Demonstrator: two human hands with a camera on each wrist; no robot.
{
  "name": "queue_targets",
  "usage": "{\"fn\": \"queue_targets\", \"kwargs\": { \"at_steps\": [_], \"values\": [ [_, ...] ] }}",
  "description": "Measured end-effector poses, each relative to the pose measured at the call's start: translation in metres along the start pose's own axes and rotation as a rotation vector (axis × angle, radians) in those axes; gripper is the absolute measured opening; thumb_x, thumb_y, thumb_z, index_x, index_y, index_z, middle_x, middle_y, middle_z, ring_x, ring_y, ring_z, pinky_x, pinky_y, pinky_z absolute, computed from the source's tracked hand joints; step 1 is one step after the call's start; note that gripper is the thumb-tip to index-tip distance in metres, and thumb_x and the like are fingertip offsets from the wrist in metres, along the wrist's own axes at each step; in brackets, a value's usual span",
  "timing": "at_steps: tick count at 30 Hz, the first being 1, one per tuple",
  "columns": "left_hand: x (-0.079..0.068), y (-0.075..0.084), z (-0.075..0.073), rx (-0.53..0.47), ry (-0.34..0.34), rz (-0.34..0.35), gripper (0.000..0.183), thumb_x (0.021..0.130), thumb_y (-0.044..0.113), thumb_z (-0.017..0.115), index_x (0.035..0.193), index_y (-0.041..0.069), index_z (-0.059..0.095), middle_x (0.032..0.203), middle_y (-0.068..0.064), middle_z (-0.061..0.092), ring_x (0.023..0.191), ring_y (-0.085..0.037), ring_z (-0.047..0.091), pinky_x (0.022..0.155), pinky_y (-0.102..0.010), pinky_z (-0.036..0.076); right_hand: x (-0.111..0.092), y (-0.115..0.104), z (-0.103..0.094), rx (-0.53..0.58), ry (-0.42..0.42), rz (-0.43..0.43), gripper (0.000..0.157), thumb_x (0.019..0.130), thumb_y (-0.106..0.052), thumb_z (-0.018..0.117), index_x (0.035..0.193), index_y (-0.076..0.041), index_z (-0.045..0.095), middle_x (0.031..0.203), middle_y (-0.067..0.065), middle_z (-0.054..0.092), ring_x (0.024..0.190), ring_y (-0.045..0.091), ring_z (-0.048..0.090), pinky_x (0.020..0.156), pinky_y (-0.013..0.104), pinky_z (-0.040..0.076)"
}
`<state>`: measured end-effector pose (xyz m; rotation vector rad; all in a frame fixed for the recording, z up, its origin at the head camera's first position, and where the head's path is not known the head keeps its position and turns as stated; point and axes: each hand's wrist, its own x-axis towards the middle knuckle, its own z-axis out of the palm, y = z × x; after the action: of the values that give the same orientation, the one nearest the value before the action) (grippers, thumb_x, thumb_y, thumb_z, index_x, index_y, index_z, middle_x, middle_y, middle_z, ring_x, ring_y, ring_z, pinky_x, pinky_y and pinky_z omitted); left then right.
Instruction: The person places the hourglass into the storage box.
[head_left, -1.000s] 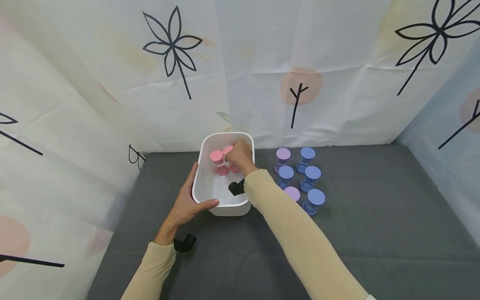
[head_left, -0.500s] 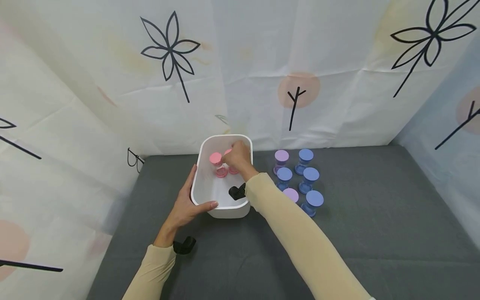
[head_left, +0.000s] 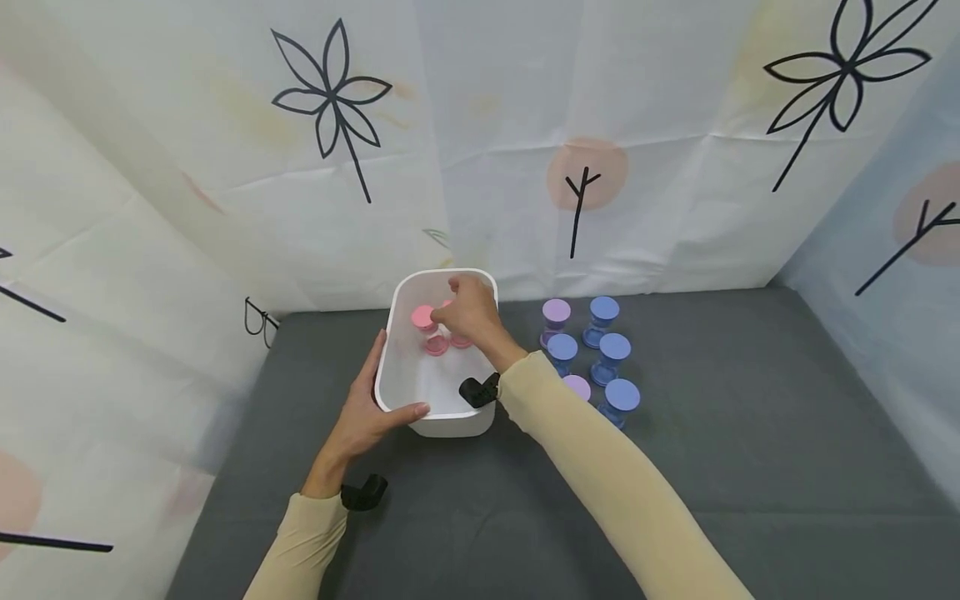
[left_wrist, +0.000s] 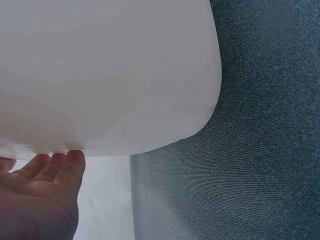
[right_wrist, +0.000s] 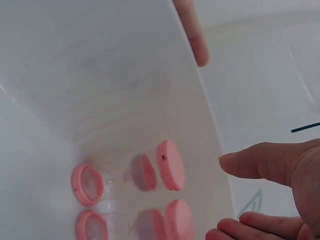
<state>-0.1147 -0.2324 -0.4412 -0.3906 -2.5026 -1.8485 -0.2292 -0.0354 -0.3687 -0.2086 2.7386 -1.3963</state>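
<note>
A white rectangular bin (head_left: pixel 397 385) stands on the dark cloth, and two pink-capped sand timers (right_wrist: pixel 171 165) are upright side by side in its far part. My right hand (head_left: pixel 471 310) hovers over them and partly covers one in the head view. In the right wrist view its thumb (right_wrist: pixel 250 162) and fingers are spread apart near the bin's rim, with nothing between them. My left hand (head_left: pixel 365 417) rests against the bin's near left corner: the thumb lies over the front rim, and extended fingers (left_wrist: pixel 70 172) press the outside wall.
Right of the bin, sand timers with blue caps (head_left: pixel 614 345) and purple caps (head_left: pixel 556 310) stand in two rows, one partly behind my right sleeve (head_left: pixel 600 450). A patterned white cloth wall (head_left: pixel 495 200) rises behind the grey-covered table (head_left: pixel 750 417).
The right fingers have come off the second pink sand timer and spread, with the wrist drawn slightly back. The left hand stays on the bin. The head view has shifted a little.
</note>
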Motion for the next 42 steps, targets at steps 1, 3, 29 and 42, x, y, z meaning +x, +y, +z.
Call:
{"fn": "queue_targets", "kwargs": {
  "at_steps": [1, 3, 29, 42],
  "values": [
    [-0.001, 0.0, 0.0, 0.001, 0.003, -0.007, 0.117, 0.078, 0.008, 0.086, 0.163, 0.034, 0.01, 0.158, -0.014, 0.034, 0.12, -0.042, 0.051, 0.09, -0.034, 0.052, -0.002, -0.001, -0.001, 0.015, -0.001, -0.001, 0.062, 0.08, -0.012, 0.081, 0.136, 0.004, 0.06, 0.135, 0.016, 0.063, 0.124, 0.028, 0.059, 0.103, 0.037, 0.047],
    [-0.002, -0.001, 0.001, -0.001, 0.004, -0.006, 0.118, 0.078, 0.007, 0.086, 0.164, 0.031, 0.01, 0.158, -0.014, 0.034, 0.12, -0.043, 0.051, 0.09, -0.037, 0.052, -0.006, -0.001, -0.005, 0.053, -0.007, -0.014, 0.062, 0.079, -0.012, 0.081, 0.135, 0.005, 0.06, 0.134, 0.017, 0.064, 0.125, 0.028, 0.059, 0.103, 0.037, 0.047],
    [-0.004, -0.004, 0.001, -0.022, 0.01, 0.019, 0.118, 0.077, 0.004, 0.084, 0.165, 0.025, 0.009, 0.163, -0.01, 0.028, 0.125, -0.038, 0.047, 0.093, -0.028, 0.047, -0.101, 0.058, -0.112, 0.357, -0.047, -0.192, 0.062, 0.086, -0.013, 0.082, 0.14, 0.0, 0.057, 0.141, 0.017, 0.058, 0.132, 0.03, 0.055, 0.108, 0.038, 0.043],
    [0.001, -0.002, -0.006, -0.065, -0.014, 0.003, 0.117, 0.078, 0.002, 0.083, 0.164, 0.032, 0.01, 0.163, -0.01, 0.028, 0.127, -0.041, 0.045, 0.094, -0.029, 0.048, -0.148, 0.116, -0.155, 0.17, 0.106, -0.195, 0.049, 0.088, -0.011, 0.081, 0.132, -0.001, 0.064, 0.129, 0.016, 0.066, 0.122, 0.022, 0.061, 0.096, 0.013, 0.044]
  ]
}}
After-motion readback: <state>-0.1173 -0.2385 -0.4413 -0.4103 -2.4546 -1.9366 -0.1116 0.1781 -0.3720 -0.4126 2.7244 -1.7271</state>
